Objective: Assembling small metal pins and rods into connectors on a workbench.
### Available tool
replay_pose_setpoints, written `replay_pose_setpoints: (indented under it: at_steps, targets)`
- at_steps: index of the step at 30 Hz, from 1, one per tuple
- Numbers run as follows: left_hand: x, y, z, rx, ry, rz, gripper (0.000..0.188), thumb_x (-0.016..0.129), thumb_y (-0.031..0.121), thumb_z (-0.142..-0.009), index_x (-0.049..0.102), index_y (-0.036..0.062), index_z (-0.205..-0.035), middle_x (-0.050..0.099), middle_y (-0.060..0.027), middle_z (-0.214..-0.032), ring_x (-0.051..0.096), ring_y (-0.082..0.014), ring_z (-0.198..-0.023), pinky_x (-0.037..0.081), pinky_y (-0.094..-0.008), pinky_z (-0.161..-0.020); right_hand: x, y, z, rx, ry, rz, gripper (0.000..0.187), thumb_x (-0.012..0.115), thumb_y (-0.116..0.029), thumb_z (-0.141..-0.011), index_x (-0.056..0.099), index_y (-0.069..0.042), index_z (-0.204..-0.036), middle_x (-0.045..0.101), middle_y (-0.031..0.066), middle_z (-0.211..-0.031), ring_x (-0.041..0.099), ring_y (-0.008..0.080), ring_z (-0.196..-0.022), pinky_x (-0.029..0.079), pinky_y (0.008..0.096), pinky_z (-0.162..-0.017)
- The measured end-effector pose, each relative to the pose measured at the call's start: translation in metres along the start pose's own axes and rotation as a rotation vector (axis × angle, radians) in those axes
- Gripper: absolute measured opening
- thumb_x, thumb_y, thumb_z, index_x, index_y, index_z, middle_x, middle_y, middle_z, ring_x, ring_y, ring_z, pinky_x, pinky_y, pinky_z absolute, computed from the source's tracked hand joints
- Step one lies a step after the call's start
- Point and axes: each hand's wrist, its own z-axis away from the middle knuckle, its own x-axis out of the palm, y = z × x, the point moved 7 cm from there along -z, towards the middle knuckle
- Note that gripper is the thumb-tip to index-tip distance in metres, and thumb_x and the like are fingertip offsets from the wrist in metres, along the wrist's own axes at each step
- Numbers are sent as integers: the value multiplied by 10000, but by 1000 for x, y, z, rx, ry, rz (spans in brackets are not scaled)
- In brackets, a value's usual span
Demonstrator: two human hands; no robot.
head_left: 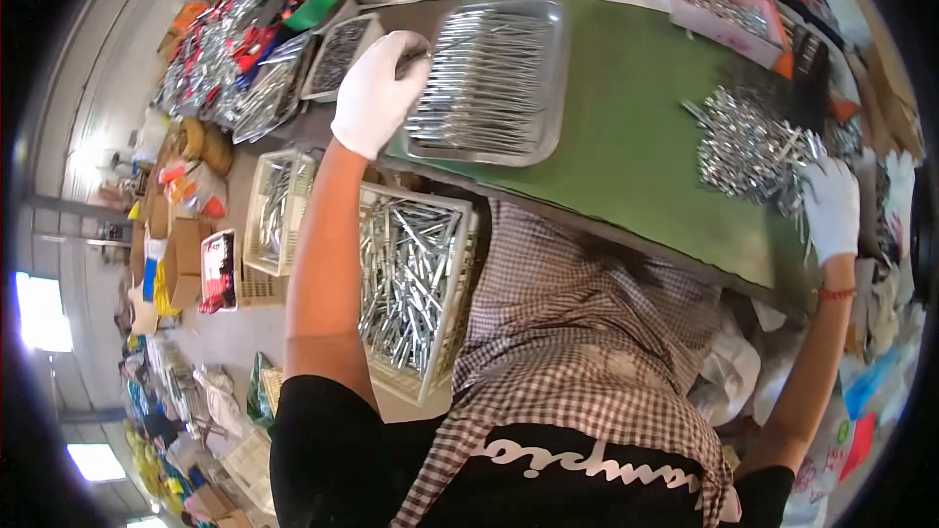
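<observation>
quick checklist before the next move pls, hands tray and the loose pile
1. Left hand gloved and at the tray: ok, by its left edge.
2. Right hand gloved and at the loose pile: ok, at its right side.
3. Slim metal pieces in the tray lined up: ok, side by side in rows.
4. Loose pile contained: not ok, spread on the green tabletop.
5. Left hand's grip: cannot tell, fingertips are hard to make out.

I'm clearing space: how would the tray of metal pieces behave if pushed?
The gray tray probably feels heavy for its size, since rows of metal pieces nearly fill it. Those slim, shiny pieces might slide if it tilts, though its raised rim should help contain them.
</observation>
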Motion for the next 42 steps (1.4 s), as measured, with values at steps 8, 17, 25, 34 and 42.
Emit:
replay_pose_setpoints:
  at_steps: [8, 17, 25, 34, 42]
  targets:
    - [23, -29, 13, 152, -422, -66, 249, 578, 236, -923, 656, 55, -1075, 652, -149, -1058, 622, -340, -1027, 496, -412, -911, 10, 5, 6, -99, 9, 40, 162, 642, -73, -800, 639, -79, -962, 607, 107, -1023, 574, 335, -1007, 465, 444, -872]
    - [34, -20, 4, 255, -462, -175, 178, 595, 170, -895, 682, 24, -946, 610, -155, -947, 606, -351, -949, 496, -434, -857, -28, 11, 28, 203, 57, -13, 190, 626, -180, -883, 658, -69, -1034, 615, 144, -950, 587, 355, -936, 468, 472, -820]
    - [22, -22, 24, 126, -321, -120, 133, 629, 115, -884, 687, 18, -956, 654, -139, -964, 640, -318, -926, 504, -372, -830, -11, -2, 55, 754, 389, -1791, 194, 555, -135, -1001, 638, -1, -1115, 680, 61, -976, 624, 103, -782, 513, 251, -722]
    - [42, 69, 5, 331, -99, -199, 130, 602, 86, -898, 654, 2, -983, 633, -174, -1013, 601, -371, -985, 477, -422, -886, -37, 10, 80, 725, 468, -1758, 189, 580, -128, -992, 628, 3, -1120, 686, 70, -980, 655, 141, -810, 539, 286, -747]
    - [124, 184, 63, 449, -156, 205, 155, 620, 36, -884, 681, -7, -1020, 665, -164, -1034, 629, -337, -996, 490, -414, -918, -70, 16, 203, 1049, 943, -1374, 198, 548, -130, -987, 638, -14, -1120, 612, 16, -893, 598, 95, -701, 499, 245, -618]
